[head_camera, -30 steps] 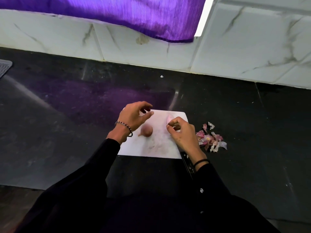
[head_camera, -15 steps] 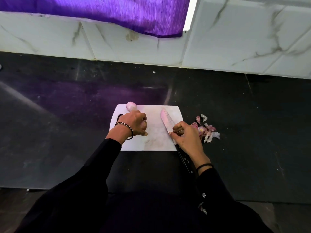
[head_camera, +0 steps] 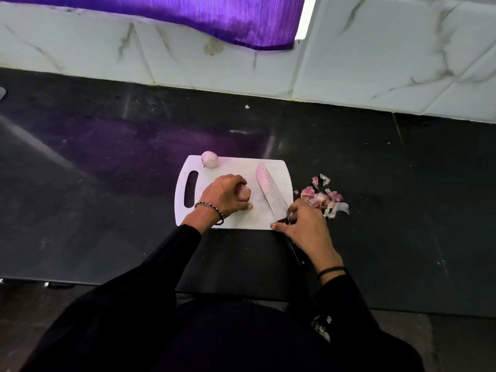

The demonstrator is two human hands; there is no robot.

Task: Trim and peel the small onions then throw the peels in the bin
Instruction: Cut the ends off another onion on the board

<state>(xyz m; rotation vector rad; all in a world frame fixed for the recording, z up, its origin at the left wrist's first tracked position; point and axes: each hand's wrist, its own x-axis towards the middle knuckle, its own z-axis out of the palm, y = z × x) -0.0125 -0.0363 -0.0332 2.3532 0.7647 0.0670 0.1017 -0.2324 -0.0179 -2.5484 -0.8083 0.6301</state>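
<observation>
A white cutting board (head_camera: pixel 241 218) lies on the black counter. My left hand (head_camera: pixel 225 193) is closed over a small unpeeled onion (head_camera: pixel 244 192) on the board's middle; only a bit of the onion shows past the fingers. A peeled pale onion (head_camera: pixel 209 159) sits at the board's far left corner. My right hand (head_camera: pixel 303 225) grips the handle of a knife (head_camera: pixel 269 190) whose blade lies flat on the board's right side, pointing away from me. A heap of pink and white peels (head_camera: pixel 322 198) lies on the counter just right of the board.
The black counter (head_camera: pixel 107 162) runs wide to both sides, backed by a white marble-tiled wall (head_camera: pixel 375 63) with a purple curtain (head_camera: pixel 188 14) hanging above. The counter's front edge is close to my body. No bin is in view.
My left hand dropped from above the board onto the unpeeled onion and closed over it. My right hand let go of a peel and took the knife by its handle.
</observation>
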